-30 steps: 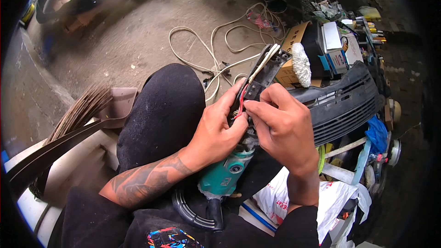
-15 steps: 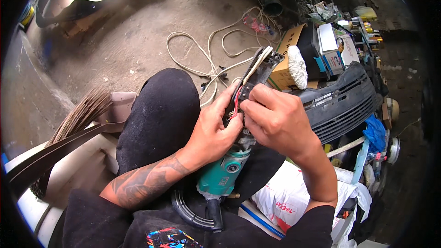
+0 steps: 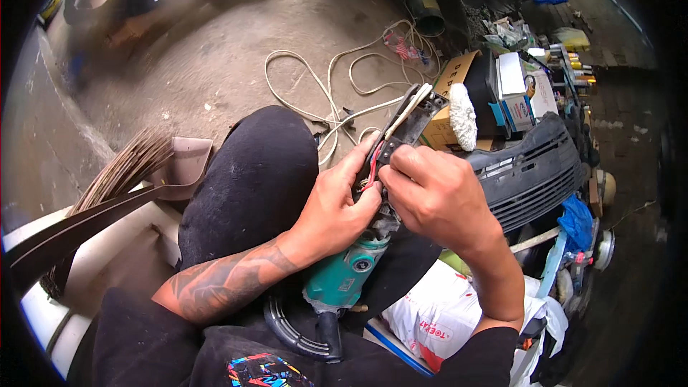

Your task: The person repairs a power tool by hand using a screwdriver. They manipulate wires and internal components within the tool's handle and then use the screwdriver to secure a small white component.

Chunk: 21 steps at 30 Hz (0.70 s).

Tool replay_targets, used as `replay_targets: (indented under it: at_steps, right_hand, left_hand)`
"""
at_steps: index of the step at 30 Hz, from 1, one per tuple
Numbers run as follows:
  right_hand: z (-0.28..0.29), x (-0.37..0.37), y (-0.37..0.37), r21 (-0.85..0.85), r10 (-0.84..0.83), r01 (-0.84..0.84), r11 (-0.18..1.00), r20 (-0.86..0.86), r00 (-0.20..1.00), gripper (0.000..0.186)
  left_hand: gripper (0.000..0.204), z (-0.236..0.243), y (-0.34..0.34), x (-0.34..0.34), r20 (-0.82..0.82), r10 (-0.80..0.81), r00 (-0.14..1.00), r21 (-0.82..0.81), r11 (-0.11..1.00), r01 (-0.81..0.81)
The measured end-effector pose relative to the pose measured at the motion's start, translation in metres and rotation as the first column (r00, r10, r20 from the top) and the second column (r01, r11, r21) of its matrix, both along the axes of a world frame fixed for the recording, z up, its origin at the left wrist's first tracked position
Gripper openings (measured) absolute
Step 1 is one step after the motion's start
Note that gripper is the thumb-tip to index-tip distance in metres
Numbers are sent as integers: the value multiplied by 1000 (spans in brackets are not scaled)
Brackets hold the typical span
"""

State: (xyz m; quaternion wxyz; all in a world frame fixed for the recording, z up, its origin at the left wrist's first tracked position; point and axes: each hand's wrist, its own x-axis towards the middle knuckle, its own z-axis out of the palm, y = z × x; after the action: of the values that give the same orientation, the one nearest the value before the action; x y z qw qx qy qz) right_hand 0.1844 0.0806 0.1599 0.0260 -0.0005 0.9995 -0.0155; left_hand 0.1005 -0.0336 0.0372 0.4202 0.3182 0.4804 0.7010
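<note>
Power tool (image 3: 338,285), teal-bodied, lies across the person's lap near the lower middle of the view, slanting from 7 o'clock toward 1 o'clock. Its black loop handle (image 3: 285,331) curves out at 7 o'clock, while its opened black housing (image 3: 416,127) points to 1 o'clock. White cord (image 3: 407,112) runs along that housing, and a red wire (image 3: 373,169) shows in the gap between the 2 hands.

Left hand (image 3: 331,206), on the 9 o'clock side, is wrapped around the housing, its fingers going behind and its thumb lying over the front, close to the red wire. Right hand (image 3: 438,192), on the 3 o'clock side, has its fingers curled and bunched beside the wiring; its fingertips are partly hidden, so I cannot tell whether they pinch a wire.

Measured from the hands, a fluffy white pad (image 3: 463,118) stands between 1 and 2 o'clock, in front of a cardboard box (image 3: 437,133). Black slatted grille (image 3: 534,175) lies at 3 o'clock, and a white plastic bag (image 3: 436,307) at 5 o'clock. Loops of pale cable (image 3: 331,93) spread over the concrete floor (image 3: 215,50) at 11 o'clock, with a dark bucket (image 3: 427,16) farther off near 12 o'clock. At 9 o'clock, beyond the black-clad knee (image 3: 251,172), a twig broom (image 3: 123,170) sits beside a brownish dustpan (image 3: 190,152).
</note>
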Motion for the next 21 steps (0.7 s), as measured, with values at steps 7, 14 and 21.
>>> replay_targets:
  at_steps: [7,14,21]
  right_hand:
    - [-8,5,-2,-2,5,-5,1000,-101,995,19]
    - [-6,1,-11,-106,-152,140,985,-116,982,24]
    - [-1,-7,-6,-111,-108,107,988,-5,994,18]
  left_hand:
    - [59,3,-4,-2,70,-60,996,-31,998,62]
    - [59,10,-7,-6,46,-67,997,-71,995,71]
    - [59,10,-7,-8,72,-63,995,-83,994,69]
